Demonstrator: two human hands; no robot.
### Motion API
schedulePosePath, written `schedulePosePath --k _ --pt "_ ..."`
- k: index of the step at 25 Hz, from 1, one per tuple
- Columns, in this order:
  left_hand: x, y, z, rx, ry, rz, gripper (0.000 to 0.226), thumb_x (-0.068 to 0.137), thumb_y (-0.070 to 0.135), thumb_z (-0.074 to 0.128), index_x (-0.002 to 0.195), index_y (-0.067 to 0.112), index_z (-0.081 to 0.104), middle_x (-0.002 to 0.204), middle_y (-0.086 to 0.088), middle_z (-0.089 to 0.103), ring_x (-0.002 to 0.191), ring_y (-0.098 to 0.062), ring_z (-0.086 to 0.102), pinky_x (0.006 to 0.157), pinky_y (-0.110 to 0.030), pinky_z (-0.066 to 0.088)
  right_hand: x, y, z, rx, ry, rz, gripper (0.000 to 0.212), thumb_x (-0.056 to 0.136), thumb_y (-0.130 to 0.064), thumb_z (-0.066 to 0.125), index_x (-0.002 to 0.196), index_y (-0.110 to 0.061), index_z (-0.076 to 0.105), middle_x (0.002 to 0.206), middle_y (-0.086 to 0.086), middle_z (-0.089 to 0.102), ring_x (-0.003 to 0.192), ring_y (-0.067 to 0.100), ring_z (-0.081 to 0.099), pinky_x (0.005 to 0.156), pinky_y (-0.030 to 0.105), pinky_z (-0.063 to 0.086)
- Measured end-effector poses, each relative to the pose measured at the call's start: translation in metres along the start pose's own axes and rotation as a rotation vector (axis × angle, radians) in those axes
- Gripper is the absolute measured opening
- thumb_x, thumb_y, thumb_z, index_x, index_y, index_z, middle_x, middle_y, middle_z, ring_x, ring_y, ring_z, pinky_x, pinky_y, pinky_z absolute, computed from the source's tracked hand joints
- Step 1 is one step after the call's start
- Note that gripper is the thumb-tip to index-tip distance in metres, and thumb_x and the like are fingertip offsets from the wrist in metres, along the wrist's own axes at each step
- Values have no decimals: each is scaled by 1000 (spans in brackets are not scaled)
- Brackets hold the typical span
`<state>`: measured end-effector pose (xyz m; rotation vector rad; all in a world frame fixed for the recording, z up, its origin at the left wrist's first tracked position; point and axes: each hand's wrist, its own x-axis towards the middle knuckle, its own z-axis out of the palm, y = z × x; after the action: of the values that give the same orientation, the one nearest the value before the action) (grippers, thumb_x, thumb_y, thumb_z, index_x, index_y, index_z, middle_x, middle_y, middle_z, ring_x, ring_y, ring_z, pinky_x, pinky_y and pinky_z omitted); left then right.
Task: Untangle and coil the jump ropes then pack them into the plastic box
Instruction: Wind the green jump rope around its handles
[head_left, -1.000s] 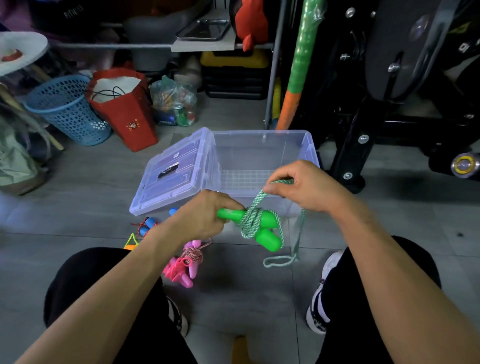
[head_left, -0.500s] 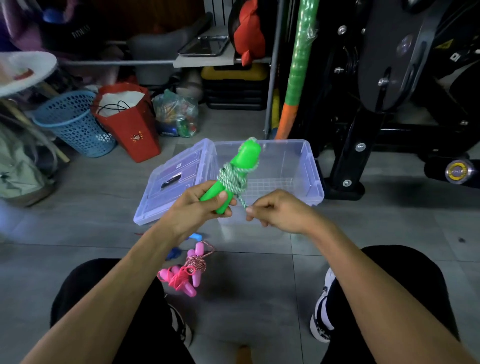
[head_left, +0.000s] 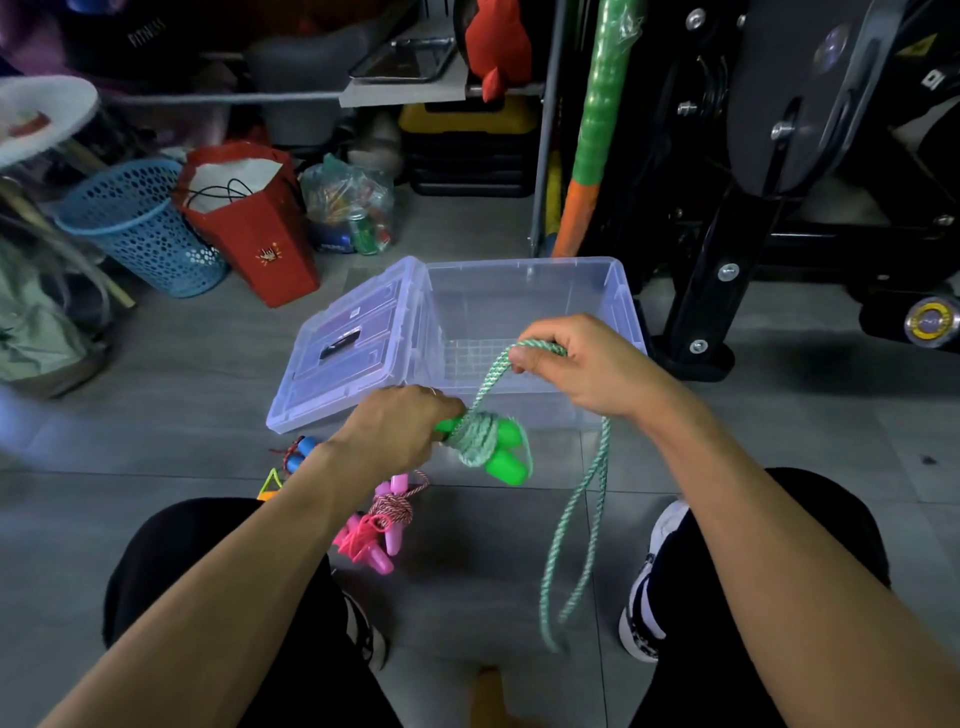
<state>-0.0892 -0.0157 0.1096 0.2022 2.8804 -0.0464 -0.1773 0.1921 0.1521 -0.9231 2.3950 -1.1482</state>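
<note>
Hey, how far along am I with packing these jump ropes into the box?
Early on. The plastic box is open and looks empty. The left hand grips the green rope's handles, partly wrapped in cord, while the right hand holds a long loose loop. The pink rope, bundled, and the blue-handled rope lie on the floor, unpacked. Nearly all packing remains.

Left hand (head_left: 395, 431) hides the green handles' (head_left: 506, 457) near ends. Blue-handled rope (head_left: 300, 453) mostly hidden behind the left wrist. Hanging rope loop's (head_left: 558, 618) bottom blurred.
</note>
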Motion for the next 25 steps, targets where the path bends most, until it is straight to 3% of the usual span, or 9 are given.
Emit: schedulePosePath --k 2,4,8,10,13,17,19,22,25 --pt "-6 -6 5 -213 -9 186 28 80 18 62 106 29 61 103 7 65 100 -20 61 77 -29 46 6 12 -4 -32 14 12 20 96 -32 58 82 -22 69 81 3 71 74 23 62 71 38 49" --pt "-14 -14 3 -612 -5 272 28 79 14 66 102 30 64 93 7 69 88 -17 65 75 -28 50 8 25 -12 -14 29 51 19 95 -32 59 83 -22 70 79 6 70 70 23 61 69 39 49" --pt "-28 -19 -10 -1331 4 125 33 78 4 69 93 33 75 91 3 73 85 -7 64 79 -23 54 1 44 -18 51 30 109 28 94 -39 59 81 -18 72 59 -5 54 54 0 47 58 22 40" --pt "-31 -22 -10 -1534 46 118 28 76 9 69 98 25 76 94 -2 73 88 -13 67 79 -24 53 -5 43 -15 58 -3 122 32 96 -41 55 81 -18 72 62 -1 52 54 -2 46 56 14 38" --pt "-29 -20 -8 -1817 115 -10 30 83 26 73 106 9 66 94 -10 71 80 -24 67 75 -31 56 -14 30 3 4 -101 143 34 98 -38 52 80 -16 70 58 -12 52 51 -1 45 51 10 33" --pt "-9 -8 -2 -1512 212 -414 15 98 15 55 92 2 59 77 -7 69 60 -23 60 57 -25 56 -18 7 41 -168 -187 24 35 97 -37 53 77 -12 66 62 -3 56 58 6 48 57 21 37" --pt "-1 -6 8 -1153 162 -494 15 95 16 59 87 4 58 82 -15 69 59 -26 64 58 -31 56 -19 -1 42 -199 -158 -33 37 96 -36 54 79 -5 63 67 6 57 65 18 50 64 33 39" --pt "1 -1 14 -405 71 -398 19 90 26 60 102 10 60 95 -19 67 88 -39 63 69 -38 47 -22 -6 22 -130 -74 -47 32 96 -33 57 81 -5 63 67 2 56 62 15 47 60 30 37" --pt "3 6 10 -126 30 -155 30 90 28 58 119 27 57 110 -9 65 105 -34 59 78 -38 47 -21 1 6 -94 -32 -1 26 96 -34 58 84 -12 66 72 -3 62 67 13 55 61 26 40"
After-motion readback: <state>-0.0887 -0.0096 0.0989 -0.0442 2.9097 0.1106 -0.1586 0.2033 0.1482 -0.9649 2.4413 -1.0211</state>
